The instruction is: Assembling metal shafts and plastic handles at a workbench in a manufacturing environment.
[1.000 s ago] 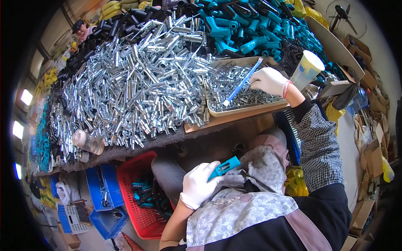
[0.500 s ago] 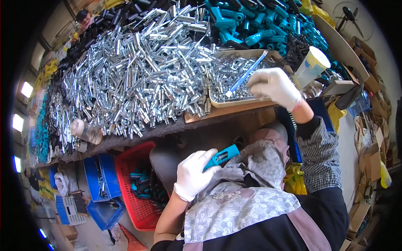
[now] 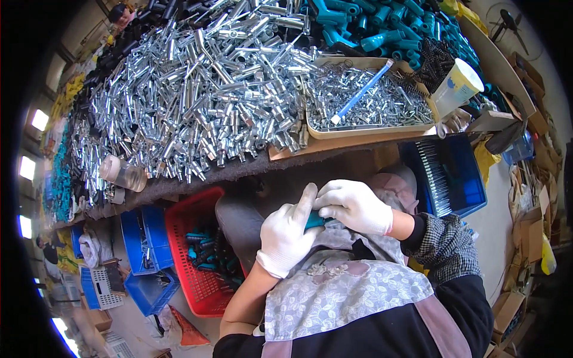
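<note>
Over my lap, my white-gloved left hand (image 3: pixel 285 235) is closed round a teal plastic handle (image 3: pixel 313 221), with its index finger stretched upward. My gloved right hand (image 3: pixel 355 206) meets it from the right. Its fingers are pinched together at the handle's end, and whatever they hold is hidden. Most of the handle is covered by the two hands. Beyond them on the bench, a shallow tray (image 3: pixel 370 132) holds small metal parts and springs. A blue-handled brush (image 3: pixel 364 90) lies across it.
Shiny metal tubes (image 3: pixel 197 101) are heaped left of the tray, with teal handles (image 3: pixel 388 36) piled behind. A paper cup (image 3: pixel 458 89) stands right of the tray, and a clear jar (image 3: pixel 122 173) lies left. Below are a red basket (image 3: pixel 200 292) and a blue bin (image 3: pixel 471 197) of metal rods.
My right hand has come down from the tray to the teal handle in my left hand. The left hand has turned, its index finger now raised, and the handle is mostly covered.
</note>
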Demonstrator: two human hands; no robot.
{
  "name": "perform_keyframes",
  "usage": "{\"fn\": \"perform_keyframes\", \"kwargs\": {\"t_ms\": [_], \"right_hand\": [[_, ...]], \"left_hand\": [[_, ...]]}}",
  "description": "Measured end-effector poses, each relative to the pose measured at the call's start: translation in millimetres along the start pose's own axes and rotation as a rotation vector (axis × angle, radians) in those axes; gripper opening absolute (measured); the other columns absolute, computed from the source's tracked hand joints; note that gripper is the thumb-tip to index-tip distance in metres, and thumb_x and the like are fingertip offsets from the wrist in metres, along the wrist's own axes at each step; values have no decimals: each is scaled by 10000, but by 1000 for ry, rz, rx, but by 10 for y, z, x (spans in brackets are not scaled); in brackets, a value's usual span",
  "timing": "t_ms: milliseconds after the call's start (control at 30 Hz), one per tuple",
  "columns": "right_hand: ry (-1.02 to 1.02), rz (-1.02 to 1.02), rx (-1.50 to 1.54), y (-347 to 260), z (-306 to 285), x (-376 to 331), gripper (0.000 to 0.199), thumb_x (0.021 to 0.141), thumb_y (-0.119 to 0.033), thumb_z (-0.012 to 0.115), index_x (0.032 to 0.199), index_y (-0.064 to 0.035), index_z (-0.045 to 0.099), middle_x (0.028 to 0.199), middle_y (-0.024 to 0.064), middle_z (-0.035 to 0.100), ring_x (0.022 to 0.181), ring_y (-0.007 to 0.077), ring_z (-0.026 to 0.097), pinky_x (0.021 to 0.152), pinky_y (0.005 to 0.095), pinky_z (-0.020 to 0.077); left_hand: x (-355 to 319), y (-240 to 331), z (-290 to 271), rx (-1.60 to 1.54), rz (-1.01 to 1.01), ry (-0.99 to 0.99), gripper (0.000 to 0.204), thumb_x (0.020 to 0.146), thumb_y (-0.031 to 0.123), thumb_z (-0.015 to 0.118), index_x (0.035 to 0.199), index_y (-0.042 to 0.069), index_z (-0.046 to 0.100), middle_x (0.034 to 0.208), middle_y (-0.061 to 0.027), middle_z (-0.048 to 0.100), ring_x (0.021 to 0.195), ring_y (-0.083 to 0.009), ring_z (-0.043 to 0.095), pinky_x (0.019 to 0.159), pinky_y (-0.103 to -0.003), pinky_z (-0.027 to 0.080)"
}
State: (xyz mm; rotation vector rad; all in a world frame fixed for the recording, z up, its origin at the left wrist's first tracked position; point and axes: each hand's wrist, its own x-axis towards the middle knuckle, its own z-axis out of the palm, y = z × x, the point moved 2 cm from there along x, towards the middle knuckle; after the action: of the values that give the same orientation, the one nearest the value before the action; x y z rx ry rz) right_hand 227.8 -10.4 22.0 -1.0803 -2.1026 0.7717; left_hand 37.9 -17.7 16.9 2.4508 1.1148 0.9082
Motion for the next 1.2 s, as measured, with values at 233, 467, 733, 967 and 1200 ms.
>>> {"fn": "perform_keyframes", "kwargs": {"t_ms": [233,467,733,967,1200], "right_hand": [[-84,172,250,63,-66,-114,253,890,-117,643,1106,-4,716,1009,139,700,928,287,687,851,372,545],[-144,368,501,94,-55,-176,321,877,-97,669,1174,25,681,1085,136,695,990,234,673,898,343,528],[-103,190,306,61,-50,-183,380,800,-56,753,1164,26,682,1119,130,687,1022,224,659,919,350,519],[-158,554,606,119,-50,-160,405,767,-43,754,1165,-1,700,1102,129,706,1014,236,678,921,346,526],[-55,93,129,62,-39,-190,438,734,-94,807,1147,-6,690,1079,144,697,995,302,681,879,374,541]], "left_hand": [[19,22,-12,14,55,-49,893,640,158,824,1459,64,481,785,-89,638,702,-276,626,640,-396,509],[11,11,6,19,61,-86,871,653,176,813,1451,64,485,798,-73,631,710,-262,607,641,-391,501],[31,18,-3,34,60,-96,841,668,182,799,1441,60,492,778,-71,611,704,-262,600,642,-390,500],[26,15,7,41,60,-97,823,673,178,792,1434,58,500,783,-72,621,712,-259,603,643,-386,501],[47,3,-4,31,72,-93,814,679,193,802,1422,47,506,795,-70,631,726,-251,610,651,-378,506]]}}
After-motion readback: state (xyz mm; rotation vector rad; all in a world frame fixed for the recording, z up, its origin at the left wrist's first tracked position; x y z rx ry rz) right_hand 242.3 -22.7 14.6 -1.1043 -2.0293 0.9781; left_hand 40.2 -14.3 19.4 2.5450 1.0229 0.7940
